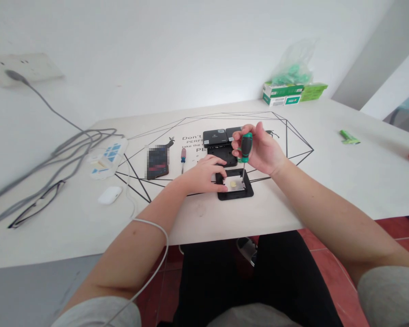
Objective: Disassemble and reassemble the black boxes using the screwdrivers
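A screwdriver (246, 147) with a green and black handle stands nearly upright in my right hand (261, 150), fingers closed round the grip. Its thin shaft meets the right side of a metal plate (233, 184) inside a black plastic casing (236, 196) that lies flat on the table. The plate carries a small yellowish patch. From the left, my left hand (207, 175) grips the casing's edge with thumb and fingers. Just behind it lies an open black shell (226, 156), and beyond that are black boxes (214, 136) with labels, partly hidden by my right hand.
A second screwdriver (183, 156) and a phone (157, 161) lie left of my hands. Further left are a white earphone case (109, 195), glasses (37, 204) and grey cables (78, 145). Green-and-white boxes (282, 91) stand at the back right. A white cable (157, 225) crosses my left forearm.
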A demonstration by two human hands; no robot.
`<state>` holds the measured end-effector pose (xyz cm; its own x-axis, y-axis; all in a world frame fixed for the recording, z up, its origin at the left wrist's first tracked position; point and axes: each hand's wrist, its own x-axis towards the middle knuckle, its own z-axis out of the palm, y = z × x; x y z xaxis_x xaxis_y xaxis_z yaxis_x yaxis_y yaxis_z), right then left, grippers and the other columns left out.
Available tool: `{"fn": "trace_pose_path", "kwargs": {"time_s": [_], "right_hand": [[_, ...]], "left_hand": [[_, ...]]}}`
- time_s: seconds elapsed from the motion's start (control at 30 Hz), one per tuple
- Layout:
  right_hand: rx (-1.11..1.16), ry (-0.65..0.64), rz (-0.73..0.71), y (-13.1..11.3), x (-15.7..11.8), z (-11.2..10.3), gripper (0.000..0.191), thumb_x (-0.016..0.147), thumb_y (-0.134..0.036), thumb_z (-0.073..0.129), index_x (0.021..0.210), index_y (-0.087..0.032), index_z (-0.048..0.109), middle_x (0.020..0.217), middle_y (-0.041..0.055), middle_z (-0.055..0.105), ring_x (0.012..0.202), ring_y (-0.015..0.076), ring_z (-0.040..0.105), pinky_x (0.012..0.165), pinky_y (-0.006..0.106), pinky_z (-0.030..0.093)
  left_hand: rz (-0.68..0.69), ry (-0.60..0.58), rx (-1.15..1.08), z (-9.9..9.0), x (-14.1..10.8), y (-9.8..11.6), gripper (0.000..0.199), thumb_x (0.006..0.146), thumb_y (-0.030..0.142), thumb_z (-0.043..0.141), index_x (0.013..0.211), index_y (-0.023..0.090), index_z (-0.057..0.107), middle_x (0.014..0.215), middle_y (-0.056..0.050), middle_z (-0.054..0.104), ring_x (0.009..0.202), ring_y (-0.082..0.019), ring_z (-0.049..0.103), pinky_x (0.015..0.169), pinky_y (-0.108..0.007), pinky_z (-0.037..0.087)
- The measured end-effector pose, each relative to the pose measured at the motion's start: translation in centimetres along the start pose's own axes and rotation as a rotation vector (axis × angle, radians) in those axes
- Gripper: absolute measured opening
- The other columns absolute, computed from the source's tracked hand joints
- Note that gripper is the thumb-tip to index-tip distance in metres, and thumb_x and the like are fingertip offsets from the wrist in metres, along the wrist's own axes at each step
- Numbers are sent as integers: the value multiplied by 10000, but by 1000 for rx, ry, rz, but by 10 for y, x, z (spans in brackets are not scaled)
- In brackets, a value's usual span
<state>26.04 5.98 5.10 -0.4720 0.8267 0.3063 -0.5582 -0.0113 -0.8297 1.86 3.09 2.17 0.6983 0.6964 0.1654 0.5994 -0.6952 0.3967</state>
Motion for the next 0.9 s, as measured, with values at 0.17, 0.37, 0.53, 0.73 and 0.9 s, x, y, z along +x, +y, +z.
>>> {"fn": "trace_pose_path", "kwargs": {"time_s": [0.17, 0.37, 0.53, 0.73, 0.9], "right_hand": [[-8, 9, -41, 1, -1, 0, 383, 744, -451, 943, 919, -248, 670, 873, -34, 633, 768, 126, 612, 680, 280, 554], [-3, 36, 13, 2, 1, 2, 360, 862, -560, 805, 1011, -288, 621, 856, -39, 678, 720, 143, 630, 646, 300, 563], [-3, 73, -41, 5, 0, 1, 394, 747, -387, 942, 949, -278, 622, 889, -61, 661, 750, 111, 607, 667, 258, 551], [15, 77, -10, 1, 2, 1, 272, 816, -351, 793, 1043, -262, 673, 871, -29, 700, 772, 151, 653, 659, 289, 569], [-6, 91, 8, 1, 2, 4, 257, 891, -487, 704, 983, -273, 596, 884, -19, 727, 767, 164, 667, 658, 301, 584]], "left_hand": [[3, -2, 9, 0, 0, 1, 351, 821, 555, 859, 1004, 260, 805, 1441, -108, 637, 1371, -371, 500, 1210, -579, 381], [5, -3, 15, -1, 0, 1, 346, 828, 551, 850, 1007, 259, 803, 1448, -115, 633, 1384, -373, 494, 1210, -590, 378], [9, 1, 18, 0, 0, 1, 349, 830, 549, 851, 1011, 254, 801, 1442, -117, 639, 1376, -369, 505, 1213, -586, 380], [7, 2, 8, -2, 0, 4, 337, 825, 534, 856, 997, 249, 798, 1449, -125, 637, 1370, -376, 512, 1206, -596, 385], [-9, -13, -1, -3, -1, 5, 333, 826, 536, 850, 992, 254, 792, 1452, -122, 631, 1379, -371, 505, 1211, -589, 383]]}}
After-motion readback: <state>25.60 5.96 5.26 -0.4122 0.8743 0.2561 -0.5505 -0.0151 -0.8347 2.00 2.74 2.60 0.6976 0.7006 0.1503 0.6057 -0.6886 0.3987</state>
